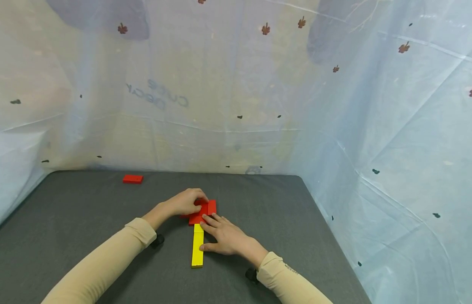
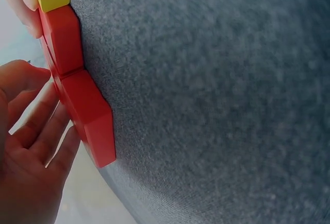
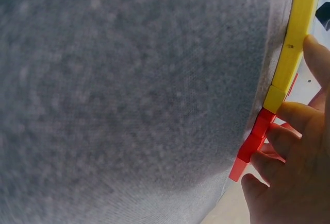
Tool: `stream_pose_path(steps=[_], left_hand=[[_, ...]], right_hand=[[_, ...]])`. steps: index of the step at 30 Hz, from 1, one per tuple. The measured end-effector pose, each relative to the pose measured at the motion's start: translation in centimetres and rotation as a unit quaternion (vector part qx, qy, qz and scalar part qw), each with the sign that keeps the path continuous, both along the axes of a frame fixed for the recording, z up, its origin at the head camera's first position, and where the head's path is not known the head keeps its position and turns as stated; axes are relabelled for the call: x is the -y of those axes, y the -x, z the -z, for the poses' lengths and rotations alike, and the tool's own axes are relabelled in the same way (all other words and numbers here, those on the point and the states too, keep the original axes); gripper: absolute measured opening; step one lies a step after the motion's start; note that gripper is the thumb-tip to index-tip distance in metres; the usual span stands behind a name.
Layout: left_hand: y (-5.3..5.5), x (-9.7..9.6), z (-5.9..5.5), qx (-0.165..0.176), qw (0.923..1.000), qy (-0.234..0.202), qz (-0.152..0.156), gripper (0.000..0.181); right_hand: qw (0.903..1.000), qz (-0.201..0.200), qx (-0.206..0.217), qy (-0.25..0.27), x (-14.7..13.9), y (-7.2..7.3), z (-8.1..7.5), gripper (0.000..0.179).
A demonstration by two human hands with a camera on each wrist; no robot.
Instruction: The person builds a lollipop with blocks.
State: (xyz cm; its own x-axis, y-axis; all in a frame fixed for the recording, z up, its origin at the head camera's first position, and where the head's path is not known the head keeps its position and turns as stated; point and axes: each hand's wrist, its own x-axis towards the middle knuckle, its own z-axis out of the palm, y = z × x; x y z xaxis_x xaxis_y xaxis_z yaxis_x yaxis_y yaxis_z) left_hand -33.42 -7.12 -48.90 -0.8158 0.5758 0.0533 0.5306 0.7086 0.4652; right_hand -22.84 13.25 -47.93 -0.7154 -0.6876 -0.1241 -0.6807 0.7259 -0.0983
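Note:
Several flat red blocks (image 1: 211, 207) lie close together on the dark grey tabletop. From their near side a straight strip of yellow blocks (image 1: 197, 249) runs toward me. My left hand (image 1: 186, 202) reaches over the red group from the left. In the left wrist view its thumb and fairly straight fingers touch the edge of a red block (image 2: 98, 123). My right hand (image 1: 227, 237) lies at the right side with fingers spread. Its thumb touches the yellow strip (image 3: 296, 33) and its fingertips rest at the red blocks. Both hands partly cover the red group.
A single red block (image 1: 133, 179) lies apart near the table's far edge, left of the group. The grey tabletop (image 1: 277, 202) has rounded far corners. Pale translucent sheeting (image 1: 205, 139) with small leaf marks hangs behind and to the right of it.

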Motion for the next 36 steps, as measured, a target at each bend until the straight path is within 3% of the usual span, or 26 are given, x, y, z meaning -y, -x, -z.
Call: stream_pose_path(steps=[11,17,27,36], left_hand=[[0.1,0.1,0.2,-0.014,0.9999,-0.007,0.005,0.026],[0.3,0.9,0.3,-0.031,0.9989,-0.034,0.009,0.023],[1.8,5.0,-0.1,-0.086,0.9929,-0.073,-0.037,0.030],[2.9,10.3,-0.4,-0.100,0.9872,-0.072,-0.101,0.031]], right_hand=[[1.0000,0.003,0.000,-0.002,-0.1,0.3,0.2,0.075],[1.0000,0.003,-0.001,-0.003,-0.1,0.2,0.3,0.075],[0.9999,0.010,0.001,-0.006,-0.1,0.2,0.3,0.077],[1.0000,0.007,0.006,-0.003,-0.1,0.1,0.3,0.076]])
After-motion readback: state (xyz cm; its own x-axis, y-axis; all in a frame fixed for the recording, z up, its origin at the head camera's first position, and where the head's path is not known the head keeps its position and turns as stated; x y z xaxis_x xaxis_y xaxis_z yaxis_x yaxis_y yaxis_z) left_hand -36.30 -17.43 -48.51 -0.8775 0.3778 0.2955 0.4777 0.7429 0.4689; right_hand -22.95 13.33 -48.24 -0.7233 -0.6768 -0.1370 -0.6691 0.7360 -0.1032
